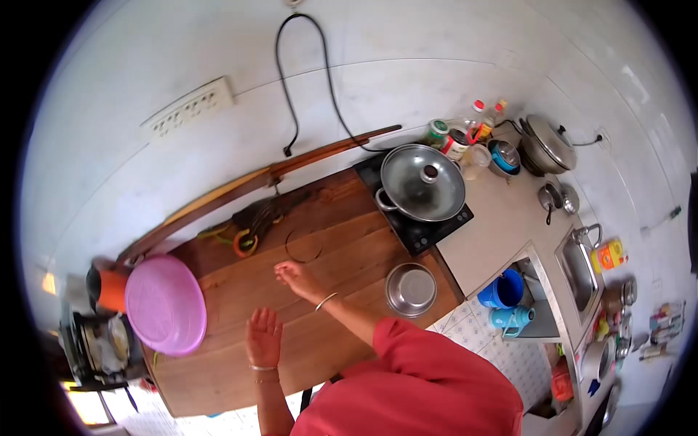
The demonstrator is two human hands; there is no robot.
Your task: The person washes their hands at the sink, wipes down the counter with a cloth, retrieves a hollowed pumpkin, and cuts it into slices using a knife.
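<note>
Over the wooden table [218, 363], my left hand [264, 337] is raised with its palm showing and its fingers extended, holding nothing. My right hand [298, 280], with a bangle at the wrist, is to the right of it and farther forward. Its fingers are partly curled and I see no object in them. A thin dark ring mark [303, 246] lies on the wood just beyond my right hand. The steel bowl [411, 290] rests on the table to the right, apart from both hands.
A lidded pan [423, 183] sits on the black cooktop [416, 237]. The pink basin [166, 305] stands at the left, and orange-handled scissors [246, 243] lie near the back edge. Bottles, pots and a sink [578, 272] line the right counter.
</note>
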